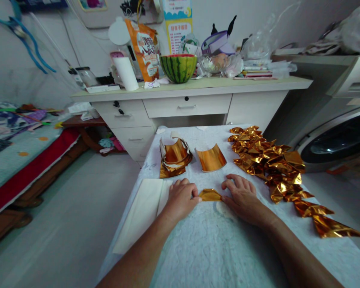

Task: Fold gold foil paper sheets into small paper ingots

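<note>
Between my two hands a small piece of folded gold foil paper (210, 195) lies on the cloth-covered table. My left hand (183, 197) pinches its left end between thumb and forefinger. At the right end, the thumb of my right hand (240, 196) touches the paper, its fingers curled and slightly apart above the cloth. Just beyond sits a single curved gold foil sheet (211, 157). Left of that is a stack of curled gold foil sheets (175, 156) with pale edges. Many folded gold foil pieces (264, 160) are heaped along the table's right side.
White paper sheets (142, 208) lie beside my left forearm. Behind the table stands a white desk (188, 105) holding a cut watermelon (178, 69), an orange pouch (144, 52) and a paper roll (126, 74). A washing machine (342, 100) is at right, a bed (33, 160) at left.
</note>
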`<state>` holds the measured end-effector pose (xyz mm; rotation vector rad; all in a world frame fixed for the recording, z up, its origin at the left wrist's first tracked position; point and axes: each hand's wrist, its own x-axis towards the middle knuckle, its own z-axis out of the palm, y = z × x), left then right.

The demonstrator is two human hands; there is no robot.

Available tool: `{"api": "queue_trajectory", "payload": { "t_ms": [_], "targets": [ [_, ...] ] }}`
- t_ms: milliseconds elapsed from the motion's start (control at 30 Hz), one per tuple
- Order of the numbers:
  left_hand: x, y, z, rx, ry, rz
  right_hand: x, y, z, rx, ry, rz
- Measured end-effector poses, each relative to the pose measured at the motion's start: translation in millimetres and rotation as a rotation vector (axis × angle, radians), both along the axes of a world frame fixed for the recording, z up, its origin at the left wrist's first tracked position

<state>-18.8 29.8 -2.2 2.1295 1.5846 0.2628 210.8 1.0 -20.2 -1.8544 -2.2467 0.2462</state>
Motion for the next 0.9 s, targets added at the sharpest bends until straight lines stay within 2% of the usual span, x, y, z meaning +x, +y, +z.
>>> {"api": "queue_trajectory", "payload": {
  "t_ms": [167, 300, 433, 533, 800, 900],
  "targets": [
    [-0.3, 0.1, -3.6, 0.017, -0.016, 0.005, 4.3, 1.1, 1.7, -0.047, 0.036, 0.022],
    [-0.5, 0.3, -6.5, 0.035, -0.032, -0.011, 6.3, 0.6, 10.1, -0.069, 0.077, 0.069],
    [0.0, 0.7, -6.4, 0.059, -0.06, -0.04, -1.0, -0.2, 18.7, -0.053, 0.186, 0.12],
    [0.6, 0.9, -3.9, 0.07, -0.088, -0.051, -10.7, 0.0, 18.5, -0.029, 0.215, 0.149],
    [4.4, -1.2, 2.1, 0.04, -0.382, -0.127, -14.6, 2.3, 12.5, 0.01, 0.233, 0.17],
    [7.8, -2.2, 0.0, -0.041, -0.467, -0.119, -13.6, 2.7, 15.5, 0.017, 0.257, 0.182]
  ]
}}
